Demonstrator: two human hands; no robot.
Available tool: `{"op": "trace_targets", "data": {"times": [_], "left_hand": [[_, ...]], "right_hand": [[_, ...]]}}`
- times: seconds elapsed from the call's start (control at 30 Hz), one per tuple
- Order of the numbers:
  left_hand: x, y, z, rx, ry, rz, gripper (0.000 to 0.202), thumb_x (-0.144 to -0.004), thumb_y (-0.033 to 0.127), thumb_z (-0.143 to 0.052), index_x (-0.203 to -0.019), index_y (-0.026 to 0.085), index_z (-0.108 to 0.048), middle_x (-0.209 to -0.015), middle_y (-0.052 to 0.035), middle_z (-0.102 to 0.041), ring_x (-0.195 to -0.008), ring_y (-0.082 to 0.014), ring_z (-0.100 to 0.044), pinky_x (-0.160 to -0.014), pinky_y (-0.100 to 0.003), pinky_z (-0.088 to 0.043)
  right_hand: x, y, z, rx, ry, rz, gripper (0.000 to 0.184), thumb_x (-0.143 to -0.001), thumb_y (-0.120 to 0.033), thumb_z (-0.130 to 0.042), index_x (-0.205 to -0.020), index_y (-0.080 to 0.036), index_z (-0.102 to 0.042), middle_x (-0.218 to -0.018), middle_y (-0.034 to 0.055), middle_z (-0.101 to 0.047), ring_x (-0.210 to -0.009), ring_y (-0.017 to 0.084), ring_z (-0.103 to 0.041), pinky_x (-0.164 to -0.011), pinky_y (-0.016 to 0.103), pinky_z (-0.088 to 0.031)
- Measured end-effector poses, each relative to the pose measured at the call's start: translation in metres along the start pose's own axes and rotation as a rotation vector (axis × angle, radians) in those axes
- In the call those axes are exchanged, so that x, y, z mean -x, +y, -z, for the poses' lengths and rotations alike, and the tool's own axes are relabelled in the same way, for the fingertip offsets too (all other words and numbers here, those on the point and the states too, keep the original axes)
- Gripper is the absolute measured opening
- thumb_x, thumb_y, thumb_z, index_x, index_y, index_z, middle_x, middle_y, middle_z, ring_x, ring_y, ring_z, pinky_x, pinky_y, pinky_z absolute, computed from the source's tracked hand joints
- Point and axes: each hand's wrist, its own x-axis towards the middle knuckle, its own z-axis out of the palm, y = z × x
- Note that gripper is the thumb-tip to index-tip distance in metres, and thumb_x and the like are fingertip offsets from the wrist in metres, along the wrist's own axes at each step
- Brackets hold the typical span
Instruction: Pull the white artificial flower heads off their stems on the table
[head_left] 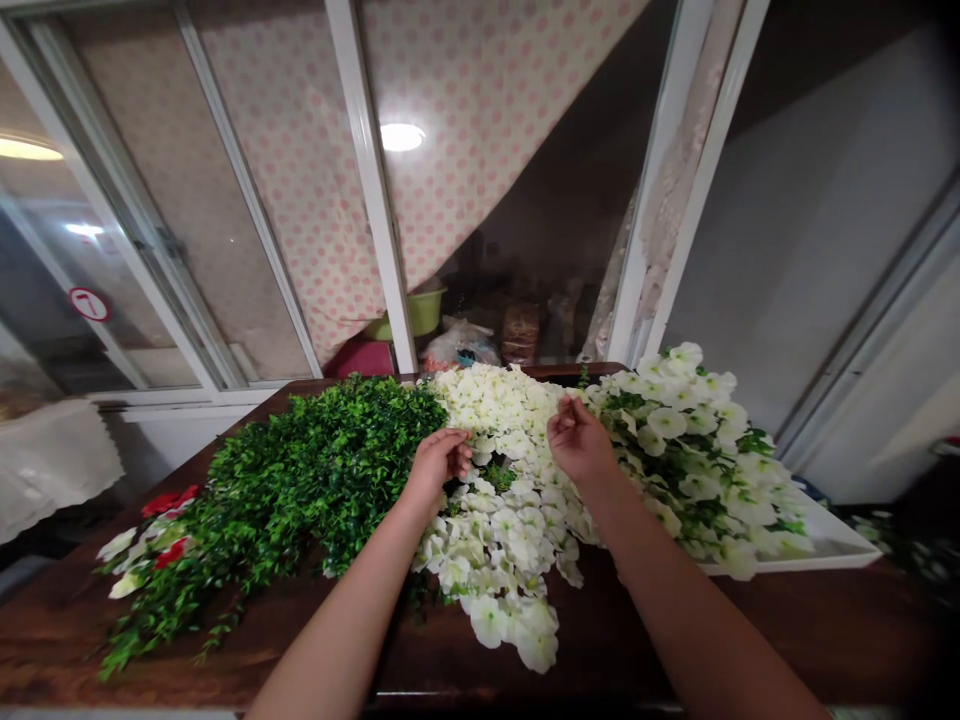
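Note:
A heap of white artificial flowers (pixel 517 530) spreads down the middle of the dark wooden table (pixel 600 620). Over its left edge, beside the green leaves, is my left hand (pixel 441 462), its fingers curled together. My right hand (pixel 581 440) is raised over the heap's right side, thumb and fingertips pinched. Whatever either hand may hold is too small or hidden to make out. Between the hands, a patch of green stems (pixel 499 476) shows among the petals.
Bushy green artificial foliage (pixel 322 470) covers the table's left half, with red and white flowers (pixel 169 535) at its outer end. More white flowers (pixel 694 430) lie in a white tray (pixel 832 550) at right. Behind stands a framed window (pixel 367 190) with a dotted curtain (pixel 480 110).

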Motion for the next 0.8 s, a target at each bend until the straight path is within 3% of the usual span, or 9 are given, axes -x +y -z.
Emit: {"op": "trace_targets", "data": {"times": [0.2,0.57,0.7,0.8], "left_hand": [[-0.001,-0.003,0.001,-0.021,-0.009,0.002,0.024,-0.066,0.034,-0.07,-0.078,0.014,-0.064,-0.059,0.0001,-0.059,-0.045,-0.0103,-0.052,-0.043,-0.022,-0.037],[0.004,0.0,-0.003,-0.042,-0.019,0.02,0.024,-0.064,0.035,-0.071,-0.076,0.014,-0.065,-0.059,-0.0006,-0.059,-0.045,-0.0106,-0.051,-0.043,-0.022,-0.037],[0.003,0.0,-0.003,-0.058,-0.018,0.022,0.023,-0.065,0.034,-0.07,-0.075,0.014,-0.065,-0.059,-0.001,-0.059,-0.045,-0.0105,-0.051,-0.043,-0.022,-0.037],[0.003,0.0,-0.002,-0.06,-0.021,0.013,0.022,-0.066,0.033,-0.069,-0.076,0.014,-0.065,-0.059,-0.0008,-0.059,-0.045,-0.0103,-0.051,-0.042,-0.021,-0.037]], "right_hand": [[-0.002,-0.012,0.002,-0.007,-0.029,0.027,0.007,-0.083,-0.022,-0.066,-0.078,-0.023,-0.062,-0.062,-0.0093,-0.065,-0.039,0.003,-0.043,-0.053,0.017,-0.051],[0.004,-0.002,-0.002,0.036,-0.149,0.009,0.008,-0.078,-0.022,-0.07,-0.08,-0.025,-0.063,-0.072,-0.0084,-0.068,-0.045,0.004,-0.047,-0.058,0.021,-0.053],[0.005,0.005,-0.002,0.089,-0.115,-0.082,0.009,-0.074,-0.018,-0.069,-0.081,-0.022,-0.064,-0.067,-0.0062,-0.065,-0.045,0.005,-0.047,-0.058,0.023,-0.052],[0.005,0.014,0.0,0.286,-0.05,-0.063,0.019,-0.069,-0.021,-0.072,-0.087,-0.021,-0.066,-0.064,-0.0048,-0.063,-0.046,0.008,-0.048,-0.055,0.026,-0.05]]}}
